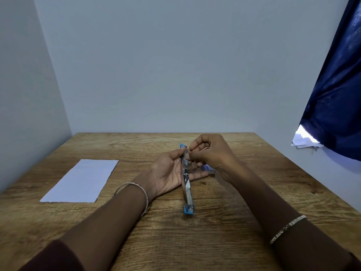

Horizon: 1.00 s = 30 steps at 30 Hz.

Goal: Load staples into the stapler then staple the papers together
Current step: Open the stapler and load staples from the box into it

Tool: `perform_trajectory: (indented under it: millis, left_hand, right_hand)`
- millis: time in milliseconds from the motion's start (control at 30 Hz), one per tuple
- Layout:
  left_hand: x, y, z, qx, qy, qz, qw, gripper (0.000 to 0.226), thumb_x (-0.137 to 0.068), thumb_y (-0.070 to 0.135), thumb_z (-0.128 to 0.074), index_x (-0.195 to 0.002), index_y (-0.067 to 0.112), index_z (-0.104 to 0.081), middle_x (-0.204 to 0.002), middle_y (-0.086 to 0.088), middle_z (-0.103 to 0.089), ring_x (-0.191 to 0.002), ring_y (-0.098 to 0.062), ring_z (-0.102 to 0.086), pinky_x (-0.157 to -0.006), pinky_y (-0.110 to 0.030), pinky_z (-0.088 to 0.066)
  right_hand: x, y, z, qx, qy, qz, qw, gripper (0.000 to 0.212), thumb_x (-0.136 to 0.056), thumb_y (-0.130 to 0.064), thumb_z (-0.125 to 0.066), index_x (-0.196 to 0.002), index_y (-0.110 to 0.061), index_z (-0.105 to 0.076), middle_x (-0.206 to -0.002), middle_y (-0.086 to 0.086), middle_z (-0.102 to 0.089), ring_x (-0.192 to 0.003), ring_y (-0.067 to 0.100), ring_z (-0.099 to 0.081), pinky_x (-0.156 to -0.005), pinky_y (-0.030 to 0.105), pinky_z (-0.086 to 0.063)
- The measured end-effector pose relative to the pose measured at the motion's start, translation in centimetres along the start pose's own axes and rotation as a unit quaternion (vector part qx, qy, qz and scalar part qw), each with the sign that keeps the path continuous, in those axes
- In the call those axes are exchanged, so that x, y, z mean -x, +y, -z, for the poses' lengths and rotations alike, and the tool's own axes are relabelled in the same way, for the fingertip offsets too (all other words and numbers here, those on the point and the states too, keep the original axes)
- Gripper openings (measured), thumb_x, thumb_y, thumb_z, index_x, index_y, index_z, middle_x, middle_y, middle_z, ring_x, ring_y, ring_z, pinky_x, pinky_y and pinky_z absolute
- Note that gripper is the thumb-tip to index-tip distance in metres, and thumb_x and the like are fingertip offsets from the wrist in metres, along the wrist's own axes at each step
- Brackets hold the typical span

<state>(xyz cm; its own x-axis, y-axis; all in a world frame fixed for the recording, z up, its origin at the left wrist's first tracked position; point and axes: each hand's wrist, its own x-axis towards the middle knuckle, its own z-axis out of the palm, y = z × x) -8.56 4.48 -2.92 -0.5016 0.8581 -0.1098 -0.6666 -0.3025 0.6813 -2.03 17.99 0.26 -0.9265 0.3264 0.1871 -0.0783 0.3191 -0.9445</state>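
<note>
**Stapler folded open between two hands, at mid-tabletop**

The stapler [188, 194] is blue plastic with a bright metal channel, swung open into one long, narrow strip. Its near end rests on the wooden tabletop [234, 196] and its far end is raised. Whether any staples lie in the channel is too small to tell.

The left hand [170, 173] lies palm up just left of the stapler. Its grip holds the far half, thumb against one side and fingers passing underneath. The right hand [212, 153] comes in from the stapler's right with a closed grip, fingertips pinching at the metal channel. I cannot tell whether a strip of staples sits between them.

A small staple box [210, 169] lies just right of the stapler, mostly hidden under the right hand, so its contents do not show.

The papers [82, 181], pale and flat with a ragged near edge, lie well left of the stapler, apart from both hands. Bare wood-grain surface runs from the stapler to every edge of the tabletop. Beyond the stapler stands a plain wall. Far right of it, off the tabletop, hangs a dark blue curtain [336, 85].
</note>
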Motion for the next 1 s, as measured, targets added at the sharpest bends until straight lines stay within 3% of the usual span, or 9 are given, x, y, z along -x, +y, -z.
perform_trajectory:
  millis: [133,333,433,533,633,800,900,1000]
  left_hand:
    - [-0.1,-0.1,0.1,0.003,0.001,0.005,1.000,0.050,-0.109,0.026,-0.029,-0.145,-0.004,-0.046,-0.159,-0.022,-0.038,-0.149,-0.036,-0.033,-0.111,-0.061,-0.035]
    - [-0.1,0.1,0.4,0.022,-0.014,-0.003,1.000,0.050,-0.110,0.027,-0.026,-0.144,0.000,-0.049,-0.146,-0.023,-0.055,-0.141,-0.038,-0.046,-0.117,-0.059,-0.031]
    - [-0.2,0.4,0.7,0.043,-0.004,-0.014,0.999,0.052,-0.109,0.029,-0.028,-0.135,-0.007,-0.055,-0.131,-0.028,-0.065,-0.126,-0.037,-0.061,-0.102,-0.058,-0.050]
    - [-0.4,0.7,1.0,0.064,0.017,-0.028,0.997,0.053,-0.109,0.030,-0.030,-0.121,-0.012,-0.059,-0.115,-0.035,-0.069,-0.101,-0.041,-0.074,-0.080,-0.058,-0.061]
    - [-0.4,0.9,1.1,0.076,0.027,-0.032,0.996,0.047,-0.109,0.029,-0.030,-0.119,-0.007,-0.059,-0.105,-0.032,-0.073,-0.091,-0.042,-0.076,-0.070,-0.055,-0.063]
    - [-0.3,0.8,1.2,0.076,0.035,-0.027,0.996,0.049,-0.109,0.030,-0.031,-0.116,-0.008,-0.062,-0.112,-0.032,-0.069,-0.102,-0.041,-0.072,-0.082,-0.057,-0.059]
    - [-0.2,0.7,1.0,0.078,0.037,-0.019,0.996,0.049,-0.109,0.029,-0.031,-0.119,-0.009,-0.060,-0.120,-0.032,-0.065,-0.121,-0.040,-0.061,-0.097,-0.057,-0.052]
    - [0.1,0.4,0.7,0.064,0.038,-0.008,0.997,0.050,-0.109,0.029,-0.031,-0.108,-0.010,-0.062,-0.113,-0.030,-0.068,-0.109,-0.041,-0.069,-0.095,-0.057,-0.050]
  right_hand:
    - [0.1,0.0,-0.2,-0.002,0.003,-0.001,1.000,0.015,-0.077,0.010,-0.077,-0.081,-0.002,-0.069,-0.064,0.011,-0.067,-0.041,0.009,-0.064,-0.039,0.018,-0.047]
    - [0.6,-0.4,-0.1,-0.002,-0.013,0.012,1.000,0.009,-0.083,0.005,-0.074,-0.091,0.002,-0.073,-0.072,0.013,-0.072,-0.049,0.014,-0.071,-0.045,0.020,-0.053]
    - [0.3,-0.8,0.5,0.099,-0.034,0.084,0.991,0.015,-0.083,0.002,-0.072,-0.090,-0.008,-0.080,-0.081,0.006,-0.078,-0.065,0.015,-0.077,-0.059,0.024,-0.059]
    - [0.3,-0.9,0.6,0.220,-0.058,0.174,0.958,0.022,-0.082,0.002,-0.072,-0.092,-0.013,-0.084,-0.080,-0.012,-0.071,-0.068,-0.006,-0.067,-0.064,0.008,-0.049]
    - [0.4,-0.7,0.3,0.268,-0.070,0.214,0.937,0.024,-0.081,0.002,-0.071,-0.095,-0.014,-0.084,-0.076,-0.017,-0.060,-0.069,-0.005,-0.059,-0.063,0.008,-0.040]
    - [0.4,-0.7,0.4,0.362,-0.080,0.278,0.886,0.034,-0.082,-0.006,-0.066,-0.104,-0.028,-0.082,-0.080,-0.002,-0.058,-0.072,0.009,-0.050,-0.062,0.030,-0.044]
    - [0.3,-0.7,0.5,0.420,-0.075,0.265,0.865,0.036,-0.088,-0.016,-0.061,-0.116,-0.033,-0.077,-0.084,-0.008,-0.051,-0.076,0.012,-0.053,-0.063,0.030,-0.042]
    - [0.3,-0.6,0.4,0.466,-0.067,0.272,0.840,0.040,-0.090,-0.018,-0.055,-0.120,-0.037,-0.074,-0.087,-0.008,-0.049,-0.078,0.014,-0.054,-0.058,0.027,-0.035]
